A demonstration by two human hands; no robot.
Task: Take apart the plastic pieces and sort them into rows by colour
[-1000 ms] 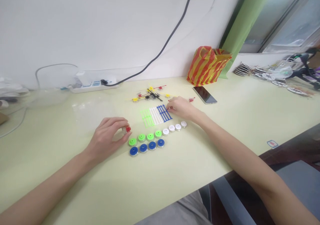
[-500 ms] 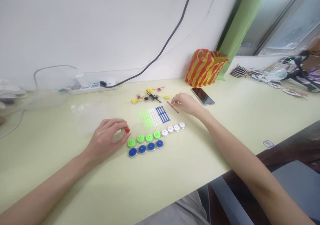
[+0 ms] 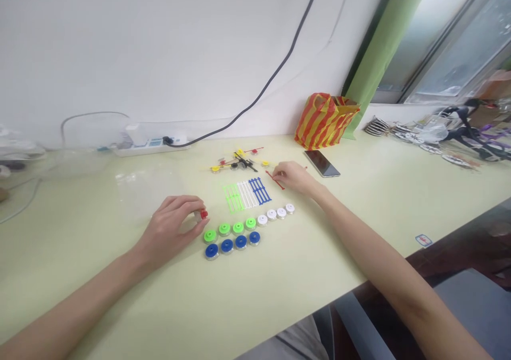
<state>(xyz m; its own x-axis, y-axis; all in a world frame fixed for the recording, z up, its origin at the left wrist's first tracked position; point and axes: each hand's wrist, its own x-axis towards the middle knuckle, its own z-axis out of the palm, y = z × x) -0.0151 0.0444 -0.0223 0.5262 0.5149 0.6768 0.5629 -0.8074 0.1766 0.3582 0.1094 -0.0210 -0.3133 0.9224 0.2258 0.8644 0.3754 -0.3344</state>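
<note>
My left hand [image 3: 172, 226] rests on the pale green table, its fingers pinched round a small red-topped wheel [image 3: 203, 214]. Just right of it lie rows of green wheels [image 3: 230, 229], blue wheels [image 3: 232, 244] and white wheels [image 3: 276, 214]. Behind them, green, white and blue plastic rods [image 3: 246, 194] lie side by side. My right hand [image 3: 293, 177] is closed on a thin red rod [image 3: 275, 180], right of the blue rods. A small heap of yellow, red and black parts [image 3: 239, 161] lies further back.
A dark phone [image 3: 322, 163] lies right of my right hand, with a red-and-yellow striped bag [image 3: 324, 119] behind it by the wall. A power strip [image 3: 149, 145] and a black cable [image 3: 275, 67] run along the wall. Clutter [image 3: 439, 131] covers the far right.
My right hand left the blue rods, picked up a thin red rod further back and holds it beside them. My left hand has stayed put on the red wheel.
</note>
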